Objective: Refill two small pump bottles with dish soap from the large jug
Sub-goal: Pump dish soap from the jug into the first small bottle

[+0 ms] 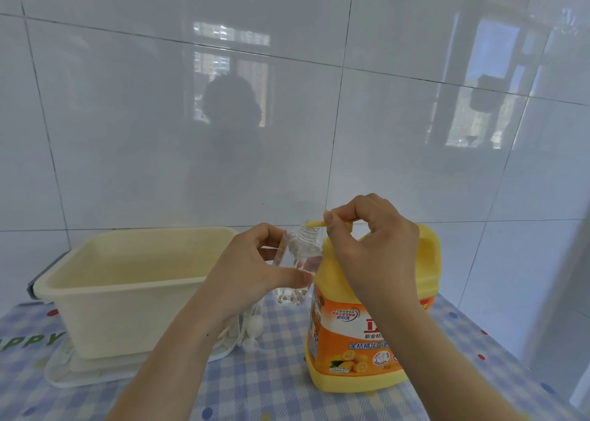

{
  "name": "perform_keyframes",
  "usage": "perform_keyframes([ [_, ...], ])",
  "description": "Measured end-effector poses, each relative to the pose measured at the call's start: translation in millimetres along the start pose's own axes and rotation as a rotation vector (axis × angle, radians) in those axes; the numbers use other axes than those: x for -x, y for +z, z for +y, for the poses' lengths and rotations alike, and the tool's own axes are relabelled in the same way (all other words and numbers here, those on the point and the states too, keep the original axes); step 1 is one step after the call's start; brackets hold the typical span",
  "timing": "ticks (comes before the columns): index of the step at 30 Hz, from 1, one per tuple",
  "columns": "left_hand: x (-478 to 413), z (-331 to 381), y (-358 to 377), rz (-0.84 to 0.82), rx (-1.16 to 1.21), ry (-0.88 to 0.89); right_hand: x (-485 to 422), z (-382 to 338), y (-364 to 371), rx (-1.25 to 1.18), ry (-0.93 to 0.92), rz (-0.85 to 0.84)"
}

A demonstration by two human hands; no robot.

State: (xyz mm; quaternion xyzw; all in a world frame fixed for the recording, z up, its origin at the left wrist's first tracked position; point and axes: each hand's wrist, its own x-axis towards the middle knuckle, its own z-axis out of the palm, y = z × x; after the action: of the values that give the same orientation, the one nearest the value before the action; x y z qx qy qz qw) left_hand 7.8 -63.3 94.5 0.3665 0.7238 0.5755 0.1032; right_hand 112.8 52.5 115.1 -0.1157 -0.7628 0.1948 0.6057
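Spill risk: left hand [255, 267] grips tilted clear bottle [298, 261]; right hand [370, 238] pressing jug [376, 318] pump nozzle [314, 224], barely over neck.

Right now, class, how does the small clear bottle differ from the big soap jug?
The small clear bottle is see-through, tilted and held off the table in the left hand; the soap jug is opaque yellow-orange, far bigger and stands upright on the checked cloth. The bottle's neck is open; the jug carries a pump pressed by the right hand.

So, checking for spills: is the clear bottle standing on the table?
No, the left hand holds the clear bottle tilted above the table.
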Motion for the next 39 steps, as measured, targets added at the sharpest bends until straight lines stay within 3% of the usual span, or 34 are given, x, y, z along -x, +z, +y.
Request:
perform_keyframes([
  [15, 0.1, 0.4, 7.1, -0.093, -0.032, -0.044, 6.1, 3.9, 3.3, 0.071, -0.033, 0.011],
  [28, 1.6, 2.0, 3.4, -0.078, 0.018, -0.036, -5.5, -4.4, 1.0, 0.054, -0.01, 0.007],
  [34, 2.5, 4.8, 1.6, -0.054, 0.059, -0.009, -41.5, -14.3, -2.8, 0.07, 0.18, -0.131],
  [39, 3.6, 7.9, 1.5, -0.037, 0.077, -0.003, -66.3, -13.6, 10.6, 0.248, 0.257, -0.353],
])
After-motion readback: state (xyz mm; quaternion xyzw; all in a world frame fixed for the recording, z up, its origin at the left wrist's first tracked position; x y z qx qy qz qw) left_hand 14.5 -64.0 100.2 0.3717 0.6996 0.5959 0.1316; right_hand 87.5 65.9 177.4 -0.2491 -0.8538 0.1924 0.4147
